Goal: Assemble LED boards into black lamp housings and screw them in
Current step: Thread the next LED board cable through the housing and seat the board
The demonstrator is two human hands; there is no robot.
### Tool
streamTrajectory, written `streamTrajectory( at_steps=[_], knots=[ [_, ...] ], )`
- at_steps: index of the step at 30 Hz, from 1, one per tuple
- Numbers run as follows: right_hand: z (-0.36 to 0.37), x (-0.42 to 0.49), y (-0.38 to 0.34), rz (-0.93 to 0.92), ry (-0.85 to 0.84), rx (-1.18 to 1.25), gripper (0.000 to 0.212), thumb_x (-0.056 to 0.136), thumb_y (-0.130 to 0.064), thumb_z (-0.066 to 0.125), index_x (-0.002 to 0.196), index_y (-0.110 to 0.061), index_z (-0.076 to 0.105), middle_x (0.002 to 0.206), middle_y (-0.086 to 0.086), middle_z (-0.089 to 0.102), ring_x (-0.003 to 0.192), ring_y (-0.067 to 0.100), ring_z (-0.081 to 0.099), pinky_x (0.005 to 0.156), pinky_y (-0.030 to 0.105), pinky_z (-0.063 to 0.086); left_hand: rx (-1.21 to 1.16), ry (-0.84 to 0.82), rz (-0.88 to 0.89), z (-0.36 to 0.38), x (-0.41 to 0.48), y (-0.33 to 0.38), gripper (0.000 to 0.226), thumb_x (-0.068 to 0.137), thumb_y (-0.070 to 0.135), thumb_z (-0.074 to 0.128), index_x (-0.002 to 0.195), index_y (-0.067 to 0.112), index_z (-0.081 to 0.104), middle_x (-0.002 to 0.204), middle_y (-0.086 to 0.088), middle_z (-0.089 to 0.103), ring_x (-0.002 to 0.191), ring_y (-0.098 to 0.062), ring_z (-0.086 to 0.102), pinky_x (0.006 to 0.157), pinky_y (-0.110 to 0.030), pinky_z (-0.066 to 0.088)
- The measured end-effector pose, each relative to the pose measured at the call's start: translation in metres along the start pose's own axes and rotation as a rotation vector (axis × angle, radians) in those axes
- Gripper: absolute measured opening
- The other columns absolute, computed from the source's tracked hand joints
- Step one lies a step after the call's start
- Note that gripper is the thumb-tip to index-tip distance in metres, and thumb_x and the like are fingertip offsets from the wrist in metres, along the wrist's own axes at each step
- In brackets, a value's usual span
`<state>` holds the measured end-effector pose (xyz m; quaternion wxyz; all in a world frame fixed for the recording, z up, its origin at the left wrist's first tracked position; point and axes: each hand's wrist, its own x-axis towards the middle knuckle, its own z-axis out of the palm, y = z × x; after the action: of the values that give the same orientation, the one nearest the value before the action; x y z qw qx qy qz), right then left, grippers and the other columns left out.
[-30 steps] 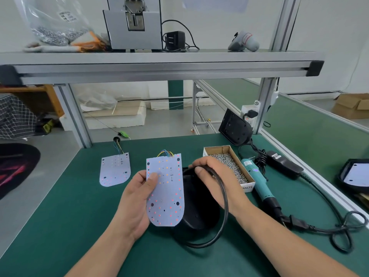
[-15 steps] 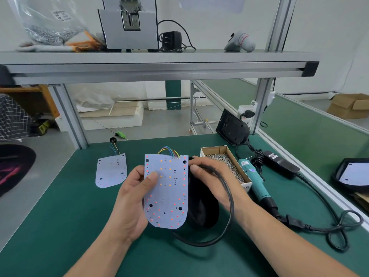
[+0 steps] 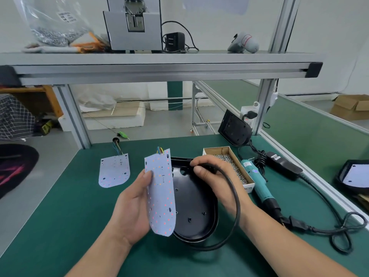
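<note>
Left hand (image 3: 135, 204) grips an LED board (image 3: 160, 192) on edge over the black housing (image 3: 195, 206); right hand (image 3: 215, 180) pinches the cable (image 3: 235, 206). Trapped wires (image 3: 160, 150) could keep the board from seating.

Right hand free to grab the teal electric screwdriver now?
Likely not yet: the right hand pinches the black cable at the black lamp housing. The teal electric screwdriver lies unobstructed beyond the cardboard screw box.
</note>
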<state>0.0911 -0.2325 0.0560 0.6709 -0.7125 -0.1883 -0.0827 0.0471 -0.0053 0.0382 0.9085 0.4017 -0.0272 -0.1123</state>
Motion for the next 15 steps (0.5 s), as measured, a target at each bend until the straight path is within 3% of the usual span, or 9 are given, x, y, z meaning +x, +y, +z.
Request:
streamTrajectory(
  at_steps=[5, 11, 15],
  knots=[
    [-0.003, 0.001, 0.004, 0.042, -0.031, 0.025, 0.031, 0.094, 0.010, 0.063, 0.103, -0.016, 0.077, 0.103, -0.002, 0.077, 0.101, 0.012, 0.071, 0.088, 0.023, 0.051, 0.153, 0.011, -0.018, 0.003, -0.001, 0.002, 0.036, 0.094, 0.038, 0.066, 0.127, 0.022, 0.073, 0.105, -0.002, 0.074, 0.086, -0.023, 0.073, 0.075, -0.043, 0.060],
    [-0.006, 0.001, 0.009, 0.074, -0.040, 0.019, 0.050, 0.097, 0.001, 0.064, 0.134, -0.032, 0.064, 0.114, -0.003, 0.074, 0.108, 0.016, 0.071, 0.096, 0.036, 0.055, 0.114, -0.014, -0.117, 0.000, -0.003, 0.004, 0.031, 0.094, 0.029, 0.060, 0.113, 0.018, 0.081, 0.096, -0.007, 0.077, 0.077, -0.025, 0.075, 0.065, -0.036, 0.061],
    [-0.008, 0.001, 0.011, 0.112, -0.012, 0.106, 0.050, 0.094, -0.005, 0.068, 0.133, -0.035, 0.066, 0.113, -0.002, 0.075, 0.107, 0.016, 0.073, 0.089, 0.026, 0.056, 0.143, -0.118, -0.165, -0.001, -0.004, 0.008, 0.052, 0.073, 0.029, 0.089, 0.122, 0.013, 0.078, 0.104, -0.012, 0.077, 0.083, -0.029, 0.076, 0.070, -0.041, 0.062]
  ],
)
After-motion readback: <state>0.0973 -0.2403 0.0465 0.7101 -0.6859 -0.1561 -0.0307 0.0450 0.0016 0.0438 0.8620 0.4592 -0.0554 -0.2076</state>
